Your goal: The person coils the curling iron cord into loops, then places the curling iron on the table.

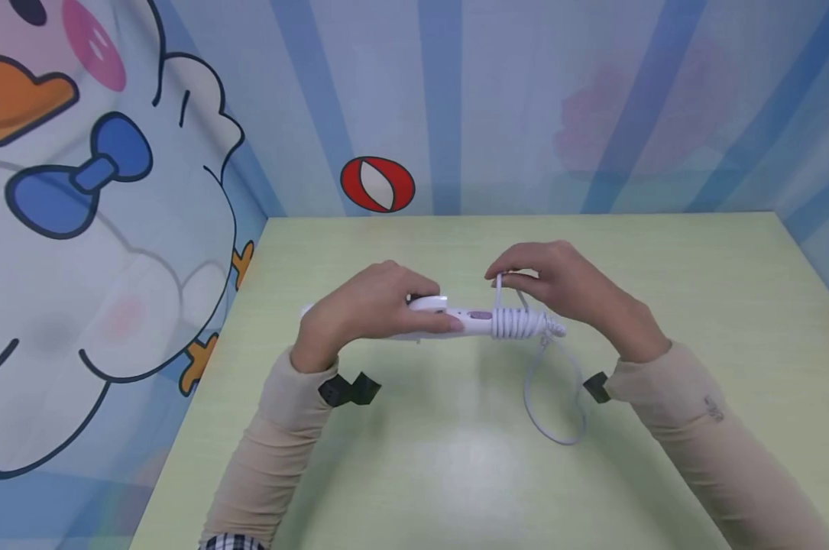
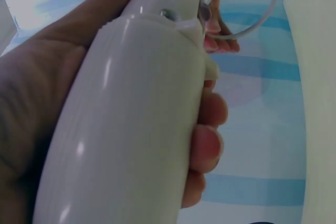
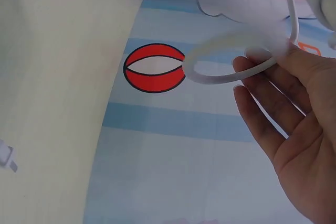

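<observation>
My left hand (image 1: 380, 302) is gripping the white styling iron (image 1: 479, 326), fingers curled round it, and is holding it level over the table (image 1: 455, 458), probably to steady it; my right hand (image 1: 558, 279) is pinching the cord (image 1: 517, 324), seemingly to control its slack.

Working two-handed, with forearms (image 1: 274, 451) angled inward.
Gripping with left hand (image 1: 376, 302), thumb pointing rightward; pinching between thumb and forefinger of right hand (image 1: 558, 279), with other fingers held loosely apart.
</observation>
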`<action>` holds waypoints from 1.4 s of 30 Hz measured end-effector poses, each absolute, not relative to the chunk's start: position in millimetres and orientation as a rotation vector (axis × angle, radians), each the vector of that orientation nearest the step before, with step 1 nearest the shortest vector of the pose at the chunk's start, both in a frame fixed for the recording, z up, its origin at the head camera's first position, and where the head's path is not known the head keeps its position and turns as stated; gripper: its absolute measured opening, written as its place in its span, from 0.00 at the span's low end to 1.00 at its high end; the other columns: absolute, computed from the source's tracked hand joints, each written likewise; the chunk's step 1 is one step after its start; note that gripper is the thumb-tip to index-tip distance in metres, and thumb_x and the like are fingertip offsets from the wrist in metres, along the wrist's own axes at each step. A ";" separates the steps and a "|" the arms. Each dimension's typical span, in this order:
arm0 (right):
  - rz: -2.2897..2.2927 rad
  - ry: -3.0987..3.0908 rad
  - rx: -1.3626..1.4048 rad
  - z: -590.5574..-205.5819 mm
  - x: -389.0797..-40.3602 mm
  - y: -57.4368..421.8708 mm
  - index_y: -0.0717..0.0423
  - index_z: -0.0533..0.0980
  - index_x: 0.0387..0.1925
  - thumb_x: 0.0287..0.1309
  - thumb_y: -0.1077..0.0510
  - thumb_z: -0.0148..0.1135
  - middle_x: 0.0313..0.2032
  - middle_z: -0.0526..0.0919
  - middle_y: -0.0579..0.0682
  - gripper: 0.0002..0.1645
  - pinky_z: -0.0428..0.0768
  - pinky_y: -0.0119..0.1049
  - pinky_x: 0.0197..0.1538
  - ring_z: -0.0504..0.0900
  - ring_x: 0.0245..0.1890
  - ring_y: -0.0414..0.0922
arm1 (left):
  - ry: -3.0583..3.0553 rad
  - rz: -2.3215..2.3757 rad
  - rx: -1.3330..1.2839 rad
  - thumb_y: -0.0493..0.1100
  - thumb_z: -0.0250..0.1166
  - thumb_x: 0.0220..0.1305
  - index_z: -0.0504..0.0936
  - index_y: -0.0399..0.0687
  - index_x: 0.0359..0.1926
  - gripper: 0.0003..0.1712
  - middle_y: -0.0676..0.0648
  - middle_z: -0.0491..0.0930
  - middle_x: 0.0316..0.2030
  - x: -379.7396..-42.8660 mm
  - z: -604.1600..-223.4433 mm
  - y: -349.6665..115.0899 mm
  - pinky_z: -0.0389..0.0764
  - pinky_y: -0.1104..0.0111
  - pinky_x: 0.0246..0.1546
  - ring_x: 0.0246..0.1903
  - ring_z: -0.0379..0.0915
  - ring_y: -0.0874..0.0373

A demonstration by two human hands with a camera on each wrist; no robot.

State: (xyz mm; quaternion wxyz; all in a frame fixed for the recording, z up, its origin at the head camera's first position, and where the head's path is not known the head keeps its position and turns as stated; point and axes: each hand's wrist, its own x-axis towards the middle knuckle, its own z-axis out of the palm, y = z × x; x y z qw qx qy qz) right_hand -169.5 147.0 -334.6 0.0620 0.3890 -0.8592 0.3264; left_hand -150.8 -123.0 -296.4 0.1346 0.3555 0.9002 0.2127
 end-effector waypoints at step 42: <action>1.037 -2.662 0.656 -365.7 -127.0 113.0 0.59 0.81 0.47 0.66 0.58 0.57 0.31 0.87 0.50 0.13 0.80 0.39 0.33 0.84 0.28 0.42 | 3.134 0.649 0.421 0.70 0.56 0.60 0.75 0.52 0.27 0.27 0.51 0.73 0.17 -163.7 -321.4 -110.4 0.68 0.66 0.21 0.19 0.69 0.57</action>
